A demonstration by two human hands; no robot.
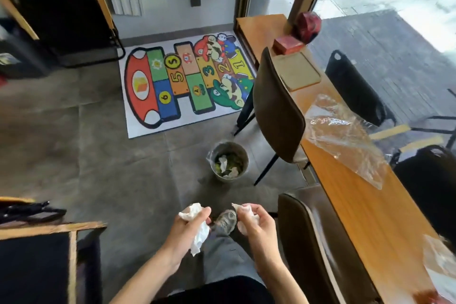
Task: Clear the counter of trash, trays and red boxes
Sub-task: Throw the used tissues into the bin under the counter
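The left hand grasps a crumpled white tissue, with the fingers curled around it, and one loose end of the paper hangs down below the palm. The right hand grasps a second crumpled tissue in the same way. Both hands are low over the grey tiled floor, above the person's shoe, and they are well apart from the counter.

A small metal bin stands on the floor ahead of the hands, near the legs of a dark chair. Inside it lie white tissues and some green scraps.

The wooden counter runs along the window on the right. A crumpled sheet of clear plastic lies about in the middle of the counter, reaching to its window edge. Further along, a flat tan tray lies beside the chair back. Just behind the tray, near the far end of the counter, there is a red box, and a second red object stands by the window frame; it is too blurred to say what it is. At the near end of the counter some more pale plastic or paper lies at the edge.

A colourful hopscotch mat lies on the floor by the far wall.
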